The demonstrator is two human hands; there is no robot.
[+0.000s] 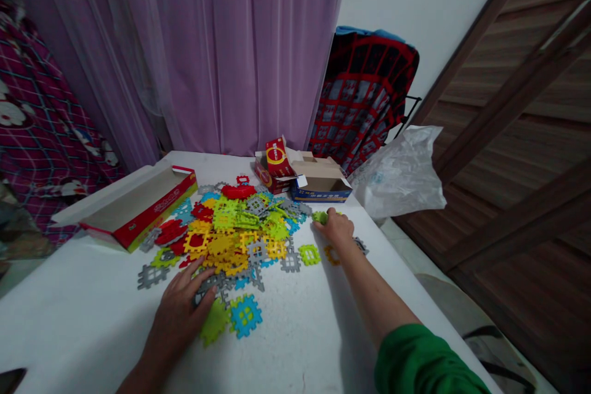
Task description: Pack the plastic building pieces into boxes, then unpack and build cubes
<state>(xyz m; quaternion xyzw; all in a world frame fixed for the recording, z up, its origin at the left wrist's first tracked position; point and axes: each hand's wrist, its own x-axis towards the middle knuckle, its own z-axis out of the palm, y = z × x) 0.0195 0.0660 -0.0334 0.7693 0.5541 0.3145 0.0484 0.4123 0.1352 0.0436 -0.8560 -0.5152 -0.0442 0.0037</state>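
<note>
A heap of interlocking plastic building tiles [224,245] in yellow, lime green, red, blue and grey lies on the white table. At the near left edge of the heap is my left hand [182,298], its fingers spread over some grey tiles. Just beside its thumb lie a plain green tile [215,322] and a blue tile [246,316] with a green window-like centre. My right hand [337,228] reaches to the right of the heap, fingers closed on a green tile [319,217] that they partly hide. Under that forearm lies a yellow tile frame [331,255], with a green square frame [309,254] left of it.
An open red box [152,212] lies at the table's left side. At the back stand a red carton [272,172] and a blue carton [321,191], both open. A clear plastic bag [399,175] hangs at the right edge. A dark object [12,380] sits bottom left.
</note>
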